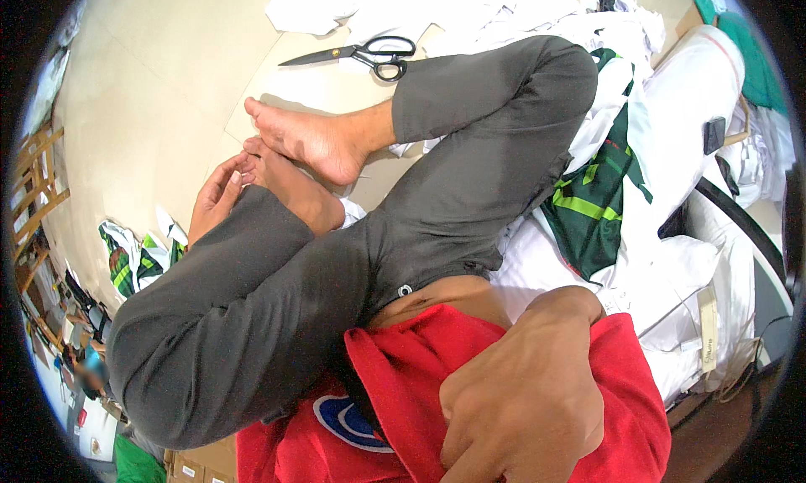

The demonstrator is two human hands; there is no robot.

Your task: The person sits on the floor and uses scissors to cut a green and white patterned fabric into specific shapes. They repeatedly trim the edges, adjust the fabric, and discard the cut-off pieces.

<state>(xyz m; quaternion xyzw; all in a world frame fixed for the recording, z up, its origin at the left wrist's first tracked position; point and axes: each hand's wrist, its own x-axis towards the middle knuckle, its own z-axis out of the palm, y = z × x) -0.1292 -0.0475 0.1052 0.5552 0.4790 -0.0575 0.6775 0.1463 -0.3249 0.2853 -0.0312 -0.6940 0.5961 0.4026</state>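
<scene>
I sit cross-legged, and my left hand (218, 202) rests beside my bare feet (311, 147), its fingers loosely bent, with nothing visible held in it. My right hand (525, 382) is over my red shirt (625, 399) at the lower right, fingers curled downward; whatever is under them is hidden. Black scissors (344, 53) lie on the pale floor (151, 80) beyond my feet. Green and white printed fabric (588, 210) lies beside my right thigh.
White cloth (680, 63) is heaped around the top and right. A small dark block (714, 134) sits on it. More printed fabric (126, 256) lies at left. Wooden frames (34, 181), cardboard boxes (201, 466) and a dark curved rim (756, 231) are at the edges.
</scene>
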